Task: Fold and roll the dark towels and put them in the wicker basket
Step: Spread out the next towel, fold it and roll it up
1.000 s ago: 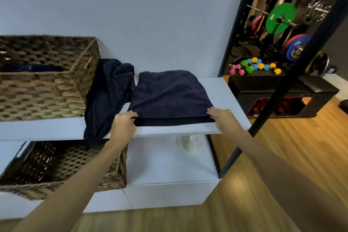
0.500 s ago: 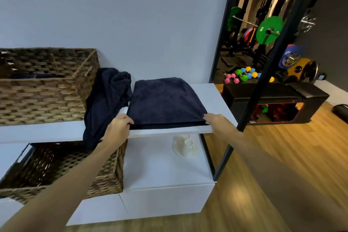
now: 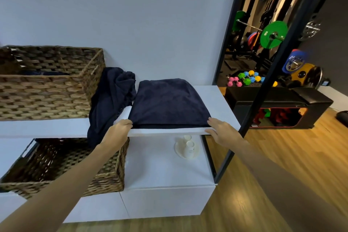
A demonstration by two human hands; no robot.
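Observation:
A dark navy folded towel (image 3: 167, 103) lies flat on the white upper shelf (image 3: 216, 98). My left hand (image 3: 118, 130) pinches its near left corner at the shelf's front edge. My right hand (image 3: 222, 130) grips its near right corner. A second dark towel (image 3: 111, 100) sits crumpled to the left and hangs over the shelf edge. The wicker basket (image 3: 47, 96) stands on the shelf at far left, with dark cloth just visible inside.
Another wicker basket (image 3: 62, 165) sits on the lower white shelf (image 3: 160, 171), below my left arm. Paper cups on a plate (image 3: 187, 149) stand under the upper shelf. A black metal post (image 3: 263, 84) rises to the right, with gym weights behind it and wooden floor.
Both hands have kept hold of the towel's near corners. My head has moved, so the shelf and the towel sit slightly differently in view.

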